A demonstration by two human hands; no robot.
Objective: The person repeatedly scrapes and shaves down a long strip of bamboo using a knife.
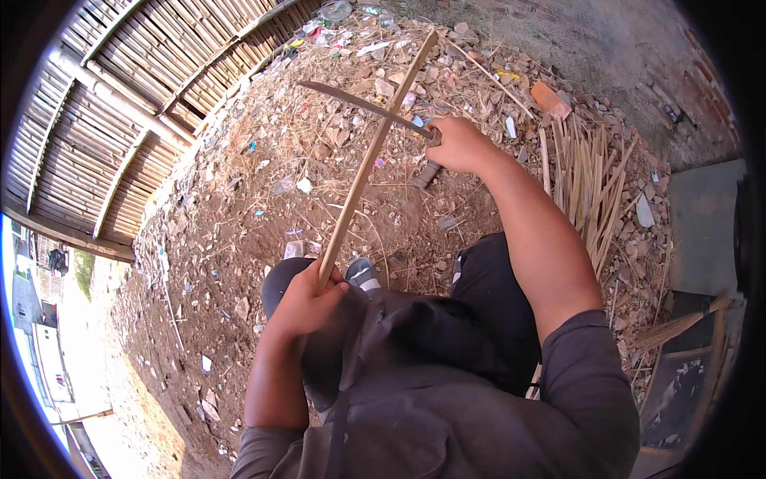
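Observation:
My left hand [307, 299] is closed around the lower end of a long, pale strip of split bamboo or wood [369, 164]. The strip slants up and away from my lap toward the far wall. In my right hand [459, 145] is a long-bladed knife [351, 99], its dark, slightly curved blade pointing left. Blade and strip cross near the strip's upper half; whether they touch I cannot tell. Just below my right fist a short brown cylinder [428, 174] shows, perhaps the knife's handle end.
Several split strips [586, 180] lie in a pile at right, near a broken brick [550, 100]. A worn wall [606, 64] rises beyond, and a bamboo-slat fence [104, 104] stands at left. Rubble and litter cover the soil [231, 255]. A grey panel [706, 227] is far right.

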